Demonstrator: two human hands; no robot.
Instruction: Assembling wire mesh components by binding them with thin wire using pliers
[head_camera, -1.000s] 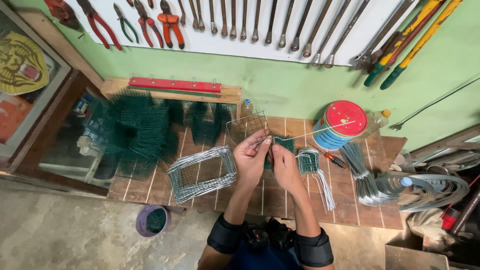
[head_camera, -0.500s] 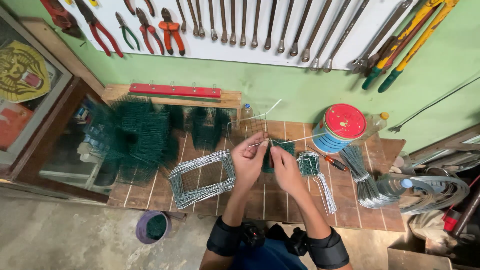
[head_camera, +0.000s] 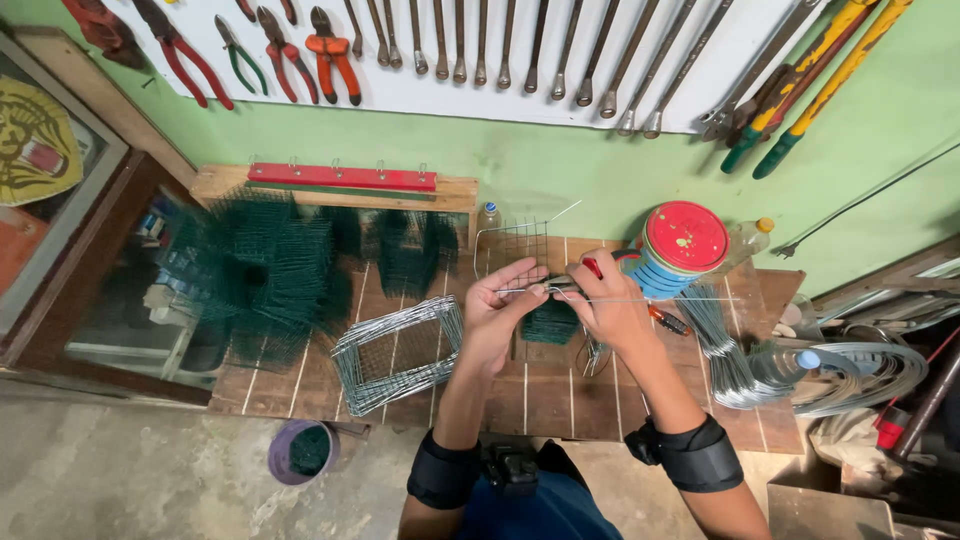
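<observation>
steel wire now lies level between both hands over the table, where earlier they were bunched closer. left hand fingers pinch its end, right hand is clenched on red-handled pliers. the pliers' tip is hidden

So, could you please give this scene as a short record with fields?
setting: wooden workbench against a green wall
left hand: pinches a thin straight wire
right hand: grips red-handled pliers on the same wire
bench left: stack of bent wire frames, green mesh pieces
bench right: red-topped wire spool, cut wire bundle
wall: hanging wrenches
</observation>
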